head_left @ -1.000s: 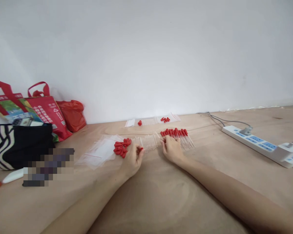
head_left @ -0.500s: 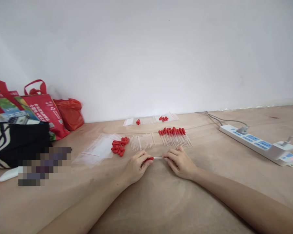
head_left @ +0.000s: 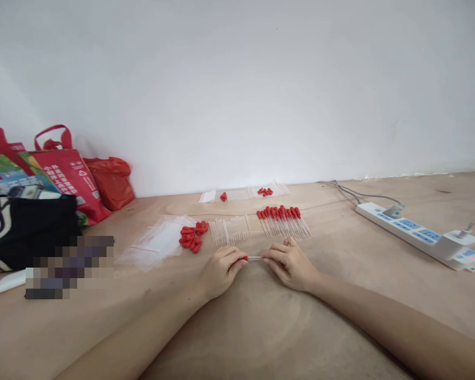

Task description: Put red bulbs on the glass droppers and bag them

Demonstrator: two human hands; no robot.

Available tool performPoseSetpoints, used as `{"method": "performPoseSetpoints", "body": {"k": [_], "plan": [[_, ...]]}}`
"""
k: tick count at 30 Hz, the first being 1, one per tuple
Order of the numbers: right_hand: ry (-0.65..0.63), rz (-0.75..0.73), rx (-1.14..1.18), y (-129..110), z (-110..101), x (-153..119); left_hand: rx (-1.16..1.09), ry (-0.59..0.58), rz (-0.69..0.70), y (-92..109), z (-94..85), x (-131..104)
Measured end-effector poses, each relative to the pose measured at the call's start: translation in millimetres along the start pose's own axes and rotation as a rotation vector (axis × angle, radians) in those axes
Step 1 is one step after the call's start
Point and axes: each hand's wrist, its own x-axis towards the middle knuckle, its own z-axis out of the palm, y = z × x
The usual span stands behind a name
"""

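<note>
Between my two hands, just above or on the table, lies a clear dropper tube [head_left: 255,258] with a red rubber bulb [head_left: 245,258] at its left end. My left hand [head_left: 225,270] pinches the bulb, its fingers covering most of it. The fingers of my right hand [head_left: 288,265] close on the tube's other end. Beyond my hands, loose clear tubes [head_left: 230,230] lie side by side, with a heap of red bulbs [head_left: 193,236] to their left. Right of the tubes is a row of droppers [head_left: 284,220], each with a red bulb on its far end.
Clear zip bags [head_left: 156,241] lie left of the bulbs. More bagged tubes and bulbs [head_left: 265,191] lie by the wall. A white power strip [head_left: 415,232] with cables is at the right. Shopping bags [head_left: 73,177] and a black striped bag [head_left: 29,229] stand at the left.
Less of the red bulb shows past my left fingers, and my right hand has shifted slightly left along the tube. The view has turned slightly.
</note>
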Motion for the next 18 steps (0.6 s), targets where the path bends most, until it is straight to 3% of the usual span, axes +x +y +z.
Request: {"method": "performPoseSetpoints", "body": {"k": [3, 10, 18], "plan": [[-0.016, -0.014, 0.032, 1.5, -0.7, 2.4, -0.02, 0.012, 0.026, -1.2, 0.0, -1.4], [-0.083, -0.053, 0.029, 6.6, -3.3, 5.3, -0.034, -0.077, 0.099, 0.1, -0.1, -1.2], [-0.066, -0.075, -0.08, 7.0, -3.6, 7.5, -0.008, -0.088, 0.112, 1.2, 0.4, -0.1]]}}
